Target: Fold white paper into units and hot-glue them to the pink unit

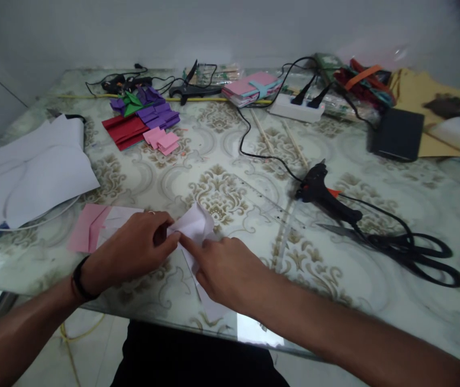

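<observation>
A folded white paper lies near the table's front edge, one part of it standing up. My left hand pinches its left edge between thumb and fingers. The index finger of my right hand points at the paper beside my left thumb, with the other fingers curled over the paper's lower part. Whether those curled fingers grip the paper cannot be made out. Left of my left hand, partly under it, are a pink folded paper and a white piece.
Right of my hands lie a clear ruler, a black glue gun and black scissors. White sheets are at the left. Folded coloured papers, pliers and a power strip sit further back.
</observation>
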{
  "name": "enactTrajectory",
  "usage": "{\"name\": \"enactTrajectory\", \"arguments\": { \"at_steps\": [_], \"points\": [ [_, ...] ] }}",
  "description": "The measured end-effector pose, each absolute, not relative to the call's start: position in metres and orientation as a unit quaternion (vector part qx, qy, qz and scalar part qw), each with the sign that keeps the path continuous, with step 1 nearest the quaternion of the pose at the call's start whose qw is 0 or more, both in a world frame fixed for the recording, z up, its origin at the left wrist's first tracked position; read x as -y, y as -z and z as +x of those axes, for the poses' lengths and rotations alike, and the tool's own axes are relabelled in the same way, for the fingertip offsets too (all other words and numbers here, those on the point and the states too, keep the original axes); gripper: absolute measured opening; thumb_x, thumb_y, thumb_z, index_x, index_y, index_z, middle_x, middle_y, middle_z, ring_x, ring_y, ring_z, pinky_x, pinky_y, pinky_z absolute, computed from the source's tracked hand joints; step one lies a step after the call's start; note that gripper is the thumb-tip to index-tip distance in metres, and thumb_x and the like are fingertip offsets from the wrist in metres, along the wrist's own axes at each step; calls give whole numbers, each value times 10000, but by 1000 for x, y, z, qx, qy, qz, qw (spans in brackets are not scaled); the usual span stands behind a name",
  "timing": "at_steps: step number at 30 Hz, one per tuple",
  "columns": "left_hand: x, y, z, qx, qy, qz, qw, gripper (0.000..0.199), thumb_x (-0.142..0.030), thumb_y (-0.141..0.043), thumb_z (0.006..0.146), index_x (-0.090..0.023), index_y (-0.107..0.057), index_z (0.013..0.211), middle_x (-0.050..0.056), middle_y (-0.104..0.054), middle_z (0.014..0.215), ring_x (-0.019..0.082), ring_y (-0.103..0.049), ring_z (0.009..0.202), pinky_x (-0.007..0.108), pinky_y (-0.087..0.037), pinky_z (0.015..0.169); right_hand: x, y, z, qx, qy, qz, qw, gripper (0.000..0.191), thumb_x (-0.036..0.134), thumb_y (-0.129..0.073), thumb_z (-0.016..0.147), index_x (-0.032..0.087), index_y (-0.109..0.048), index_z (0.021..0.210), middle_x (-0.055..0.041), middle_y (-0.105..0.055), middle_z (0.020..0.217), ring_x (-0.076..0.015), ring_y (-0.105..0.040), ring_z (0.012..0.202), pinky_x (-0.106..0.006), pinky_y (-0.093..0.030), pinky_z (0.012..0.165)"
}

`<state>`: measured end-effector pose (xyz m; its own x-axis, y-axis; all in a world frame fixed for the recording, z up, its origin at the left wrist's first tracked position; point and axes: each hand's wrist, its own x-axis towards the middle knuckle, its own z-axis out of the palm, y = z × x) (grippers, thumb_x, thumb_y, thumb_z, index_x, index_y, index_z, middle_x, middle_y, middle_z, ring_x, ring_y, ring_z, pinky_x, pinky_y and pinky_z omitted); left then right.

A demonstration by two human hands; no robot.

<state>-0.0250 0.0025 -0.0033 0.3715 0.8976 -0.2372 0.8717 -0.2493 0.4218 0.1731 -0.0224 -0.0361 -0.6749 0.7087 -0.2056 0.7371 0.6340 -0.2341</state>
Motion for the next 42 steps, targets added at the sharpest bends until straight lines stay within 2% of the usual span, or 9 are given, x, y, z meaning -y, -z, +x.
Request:
{"name": "enactTrajectory", "arguments": {
  "at_steps": [8, 19, 21, 23, 25, 28, 31, 36, 42],
  "points": [
    [15, 21, -27, -562, -72, 813, 133, 267, -259, -561, 937, -219, -454, 696, -26, -503, 569, 160, -493, 518, 308, -321, 542, 21, 35, 174, -908, 163, 384, 39, 721, 233, -530, 935, 145, -327, 1621, -121, -781, 871, -264, -719, 709, -344, -482, 596],
    [17, 27, -27, -555, -77, 819, 123, 146, -196, -557, 923, -202, -529, 780, -6, -567, 640, 182, -564, 580, 313, -388, 577, 19, 32, 172, -903, 185, 385, 47, 701, 229, -526, 944, 121, -343, 1611, -125, -787, 877, -268, -715, 704, -350, -455, 596],
    [17, 28, -27, -556, -75, 820, 113, 159, -197, -575, 926, -203, -526, 776, -3, -568, 636, 184, -562, 573, 315, -382, 569, 19, 24, 182, -899, 228, 373, 11, 593, 222, -523, 959, 123, -453, 1540, -103, -782, 872, -235, -702, 701, -334, -457, 621],
    [16, 29, -25, -557, -69, 822, 97, 149, -207, -594, 932, -196, -540, 793, 10, -589, 660, 199, -588, 602, 320, -387, 578, 18, 15, 195, -872, 285, 390, -80, 319, 244, -516, 987, 181, -663, 1262, -33, -745, 783, -177, -674, 661, -288, -445, 616],
    [15, 30, -22, -560, -55, 822, 86, 142, -223, -615, 934, -188, -557, 810, 17, -602, 678, 213, -612, 633, 324, -394, 591, 14, 8, 208, -808, 284, 481, -187, 200, 312, -544, 984, 197, -673, 1085, 33, -637, 627, -134, -592, 533, -256, -404, 554],
    [12, 32, -18, -561, -38, 822, 90, 155, -233, -627, 932, -184, -563, 800, 11, -600, 682, 211, -614, 635, 326, -394, 597, 3, 9, 218, -762, 242, 556, -227, 438, 477, -665, 908, 172, -601, 1215, 25, -617, 704, -150, -567, 548, -273, -414, 541],
    [8, 34, -15, -553, -37, 826, 101, 141, -227, -617, 933, -179, -568, 810, 19, -628, 741, 211, -625, 673, 333, -403, 616, -6, 24, 215, -763, 283, 552, -180, 666, 435, -744, 853, 159, -522, 1417, -42, -699, 935, -184, -632, 664, -318, -491, 628],
    [7, 36, -16, -548, -60, 823, 138, 54, -226, -621, 926, -173, -621, 934, 17, -671, 858, 199, -641, 737, 329, -419, 648, -5, 47, 211, -773, 270, 547, -172, 371, 216, -756, 842, 144, -700, 1202, -65, -714, 948, -210, -664, 776, -358, -530, 773],
    [9, 38, -18, -550, -78, 820, 140, 49, -224, -636, 921, -184, -633, 949, 6, -689, 910, 177, -633, 702, 318, -408, 620, 5, 62, 221, -792, 224, 511, -248, 139, 190, -694, 900, 143, -755, 1015, -60, -689, 879, -191, -666, 735, -335, -551, 719]
  ]
}}
